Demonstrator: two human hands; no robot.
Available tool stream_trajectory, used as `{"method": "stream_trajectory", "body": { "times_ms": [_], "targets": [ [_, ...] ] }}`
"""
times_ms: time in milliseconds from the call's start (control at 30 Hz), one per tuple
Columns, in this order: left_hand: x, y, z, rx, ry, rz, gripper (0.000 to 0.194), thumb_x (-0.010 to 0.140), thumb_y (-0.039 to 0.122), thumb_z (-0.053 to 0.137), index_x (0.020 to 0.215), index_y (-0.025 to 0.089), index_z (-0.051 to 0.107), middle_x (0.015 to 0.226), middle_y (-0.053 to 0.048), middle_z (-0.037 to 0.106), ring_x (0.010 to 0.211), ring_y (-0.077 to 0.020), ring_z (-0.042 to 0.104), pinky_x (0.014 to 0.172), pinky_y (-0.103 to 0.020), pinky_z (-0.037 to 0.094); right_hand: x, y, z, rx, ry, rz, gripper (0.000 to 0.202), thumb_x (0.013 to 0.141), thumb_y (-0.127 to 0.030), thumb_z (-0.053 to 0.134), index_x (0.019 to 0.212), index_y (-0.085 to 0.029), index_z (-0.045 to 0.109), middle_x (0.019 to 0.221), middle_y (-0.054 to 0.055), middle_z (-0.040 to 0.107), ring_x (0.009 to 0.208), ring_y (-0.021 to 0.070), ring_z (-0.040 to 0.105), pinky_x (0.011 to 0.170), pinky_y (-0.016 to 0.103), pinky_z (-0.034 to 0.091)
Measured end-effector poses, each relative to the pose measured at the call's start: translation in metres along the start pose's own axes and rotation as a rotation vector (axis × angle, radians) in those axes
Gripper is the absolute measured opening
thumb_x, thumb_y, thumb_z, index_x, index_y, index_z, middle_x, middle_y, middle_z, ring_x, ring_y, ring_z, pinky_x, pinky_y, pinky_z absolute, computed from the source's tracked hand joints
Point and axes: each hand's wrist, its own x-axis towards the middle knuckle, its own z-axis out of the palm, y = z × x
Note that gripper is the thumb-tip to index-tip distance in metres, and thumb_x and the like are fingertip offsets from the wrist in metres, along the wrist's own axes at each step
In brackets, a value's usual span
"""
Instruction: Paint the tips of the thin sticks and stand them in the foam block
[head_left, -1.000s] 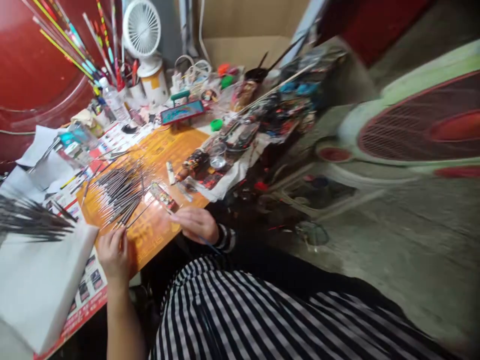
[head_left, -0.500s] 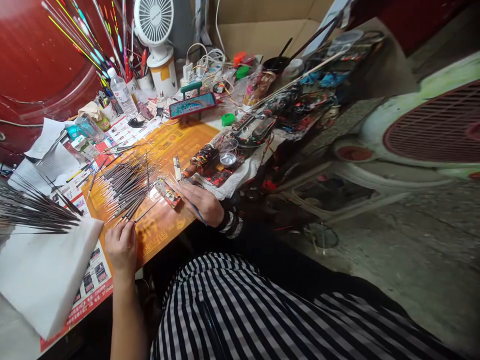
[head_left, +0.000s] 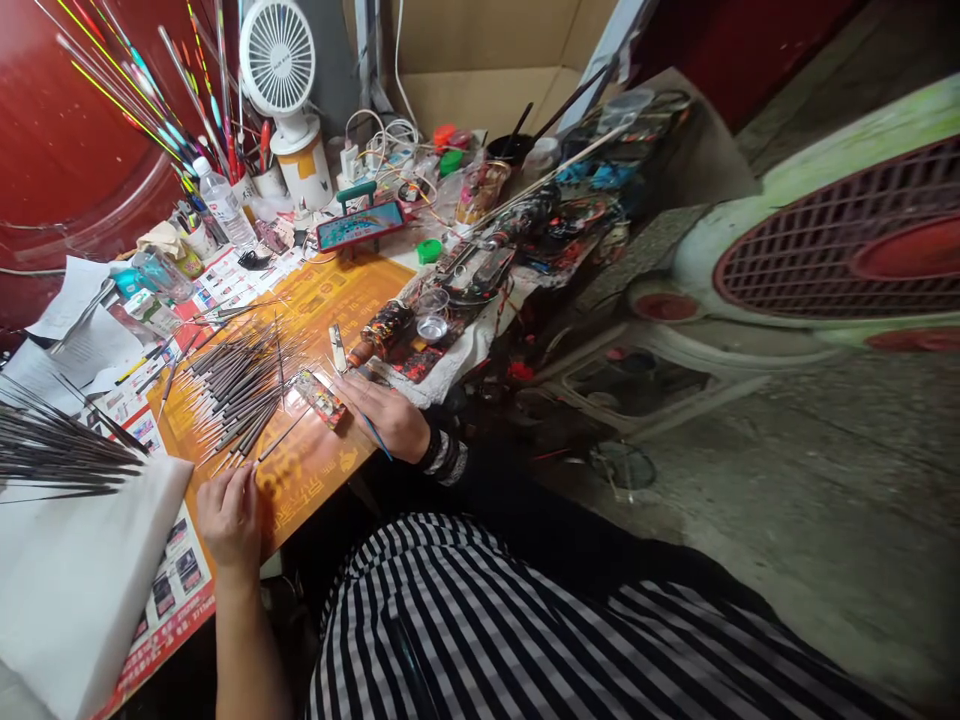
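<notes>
My left hand (head_left: 229, 512) rests at the front edge of the orange mat (head_left: 300, 500), fingers pinched on one end of a thin dark rod (head_left: 283, 436). The rod slants up and right toward a small paint-smeared block (head_left: 321, 400). Closed around a slim blue-handled brush (head_left: 375, 437), my right hand (head_left: 390, 418) is just right of that block. The brush's tip is too fine to make out. Beyond my left hand lies a pile of similar dark rods (head_left: 232, 385) with thin pale ends. A small upright pale piece (head_left: 337, 348) stands behind my right fingers.
More dark rods (head_left: 67, 445) stick out from a white foam block (head_left: 97, 570) at left. A phone (head_left: 360, 228) on a stand, a small white fan (head_left: 279, 60) and a water bottle (head_left: 225, 205) stand behind. Paint-crusted clutter (head_left: 480, 275) lies along the right; a large fan (head_left: 840, 250) is beyond.
The whole view has shifted, so most things on the table appear further left. Both hands keep their grips, with little visible movement relative to the mat.
</notes>
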Motion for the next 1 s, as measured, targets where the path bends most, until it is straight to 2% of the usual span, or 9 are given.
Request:
{"method": "stream_trajectory", "body": {
  "times_ms": [200,333,433,1000],
  "targets": [
    [-0.001,0.0,0.003,-0.044,-0.022,-0.054,0.02,0.09,0.014,0.064,0.109,0.019,0.069,0.098,-0.007,0.071,0.089,-0.0188,0.061,0.084,-0.033,0.049,-0.005,0.001,-0.005,0.042,0.027,0.006,0.054,0.1,-0.01,0.042,0.154,-0.017,0.037,0.14,0.013,0.06,0.13,0.0233,0.059,0.108,0.042,0.056],
    [-0.002,0.0,0.006,-0.056,-0.045,-0.082,0.019,0.092,0.015,0.063,0.109,0.02,0.069,0.098,-0.007,0.07,0.088,-0.0186,0.06,0.084,-0.033,0.048,-0.016,0.006,-0.015,0.052,0.158,-0.094,0.054,0.097,-0.009,0.047,0.15,-0.018,0.042,0.121,0.012,0.071,0.112,0.0213,0.069,0.093,0.037,0.062],
    [-0.003,0.0,0.007,-0.063,-0.044,-0.09,0.019,0.092,0.015,0.063,0.109,0.02,0.069,0.097,-0.007,0.07,0.087,-0.0183,0.06,0.083,-0.033,0.048,-0.023,0.012,-0.018,0.024,0.204,-0.142,0.055,0.095,-0.008,0.048,0.149,-0.015,0.043,0.116,0.013,0.072,0.105,0.021,0.071,0.087,0.036,0.064],
    [-0.002,0.001,0.005,-0.107,-0.037,-0.102,0.02,0.09,0.014,0.065,0.108,0.021,0.069,0.096,-0.007,0.07,0.087,-0.0179,0.061,0.083,-0.033,0.049,-0.03,0.016,-0.012,-0.012,0.125,-0.111,0.052,0.099,-0.015,0.047,0.15,-0.014,0.042,0.118,0.014,0.071,0.106,0.0231,0.07,0.089,0.04,0.062]
  ]
}}
